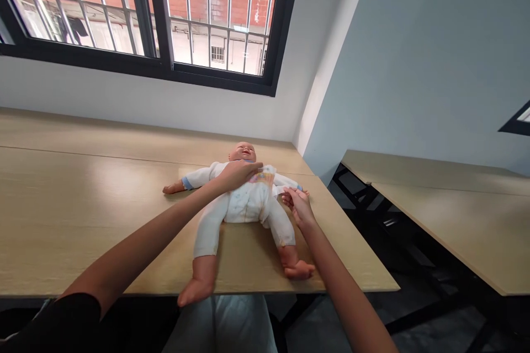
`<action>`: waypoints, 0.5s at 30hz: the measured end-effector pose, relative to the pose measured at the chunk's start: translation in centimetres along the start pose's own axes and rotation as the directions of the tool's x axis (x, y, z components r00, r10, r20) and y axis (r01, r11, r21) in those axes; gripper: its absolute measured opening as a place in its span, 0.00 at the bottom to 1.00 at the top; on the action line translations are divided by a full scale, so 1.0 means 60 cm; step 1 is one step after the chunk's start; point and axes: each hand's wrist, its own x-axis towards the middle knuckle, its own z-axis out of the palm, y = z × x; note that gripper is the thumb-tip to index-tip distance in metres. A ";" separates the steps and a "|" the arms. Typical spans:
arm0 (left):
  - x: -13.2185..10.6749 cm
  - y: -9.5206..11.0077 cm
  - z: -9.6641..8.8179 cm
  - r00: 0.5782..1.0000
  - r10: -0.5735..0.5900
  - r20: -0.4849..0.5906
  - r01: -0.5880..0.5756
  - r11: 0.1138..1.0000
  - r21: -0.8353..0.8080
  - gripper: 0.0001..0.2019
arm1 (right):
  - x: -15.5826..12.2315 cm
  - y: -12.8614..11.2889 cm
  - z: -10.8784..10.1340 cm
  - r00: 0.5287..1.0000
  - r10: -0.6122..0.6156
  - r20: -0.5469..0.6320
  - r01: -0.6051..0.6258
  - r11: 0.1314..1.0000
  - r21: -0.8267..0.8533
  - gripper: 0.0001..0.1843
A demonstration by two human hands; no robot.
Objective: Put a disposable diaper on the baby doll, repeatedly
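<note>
A baby doll (209,226) lies on its back on the table, head toward the window and legs toward me. It has a white outfit with blue cuffs and a white diaper (244,204) with a coloured print at its front top edge. Across the doll's belly rests my left hand (240,174), fingers stretched out over the diaper's top edge; its underside is hidden. At the doll's side, my right hand (297,204) is closed in a pinch on a white diaper tab (279,191), pulled out from the diaper.
The light wooden table (124,209) runs along the wall under a barred window (219,22). Its right edge lies just beyond the doll. Past a gap stands a second table (447,215) with dark legs. The doll's foot (195,291) overhangs the front edge.
</note>
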 end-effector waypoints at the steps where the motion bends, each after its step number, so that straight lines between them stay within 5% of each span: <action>1: 0.011 -0.005 0.008 1.000 -0.005 0.005 0.005 1.000 -0.006 0.16 | 0.000 0.000 0.001 1.000 0.002 0.023 -0.002 1.000 -0.001 0.15; 9: 0.041 -0.043 0.055 1.000 -0.029 -0.012 0.028 0.999 -0.024 0.16 | -0.005 0.010 0.011 0.997 -0.066 0.038 0.068 0.997 -0.041 0.20; 15: 0.054 -0.069 0.066 0.996 0.089 -0.003 -0.088 0.991 -0.103 0.14 | -0.017 0.004 0.020 0.989 -0.146 0.011 0.146 0.982 -0.119 0.18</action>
